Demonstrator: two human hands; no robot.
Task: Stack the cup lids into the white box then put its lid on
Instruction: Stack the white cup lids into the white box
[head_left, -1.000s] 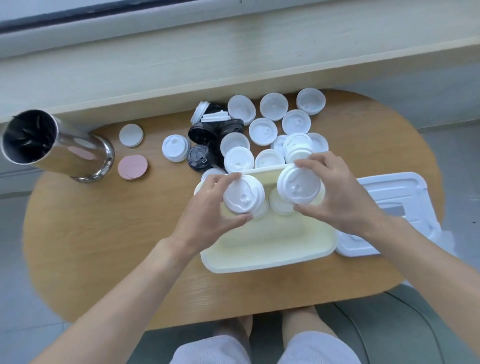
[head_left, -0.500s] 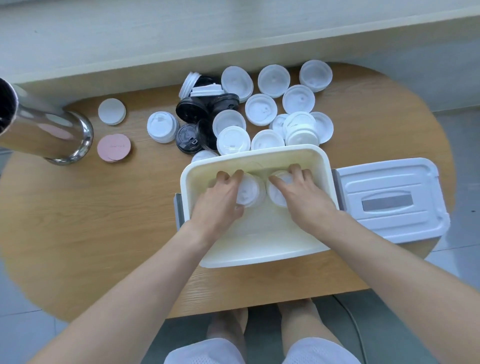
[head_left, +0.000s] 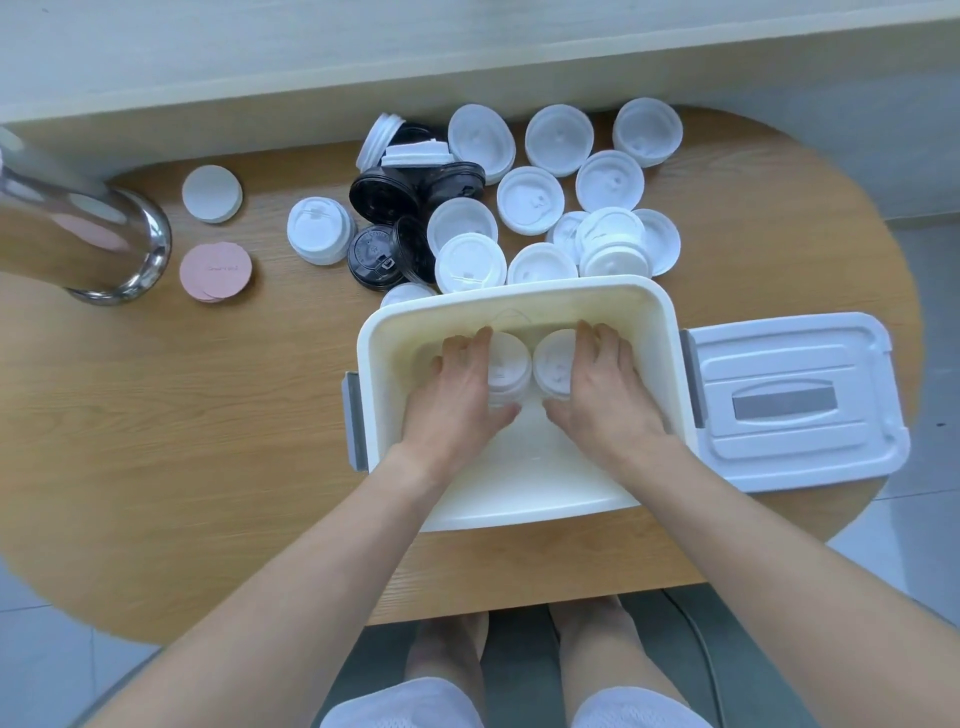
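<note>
Gripping white domed lid stacks (head_left: 506, 364) inside white box (head_left: 519, 304): L hand (head_left: 457, 400), R hand (head_left: 602, 395), fingers curled round.

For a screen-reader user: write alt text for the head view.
Two hands, left hand and right hand, each hold a stack of white cup lids inside an open white box; more lids lie beyond it, and the box lid lies to its right.

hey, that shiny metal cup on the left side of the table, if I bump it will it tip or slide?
The metal cup looks tall over a fairly narrow base, so a high bump would probably tip it. Its polished wall looks slippery to hold. Its bottom rim rests on smooth wood, so a low push would likely slide it toward the pink discs beside it.
</note>
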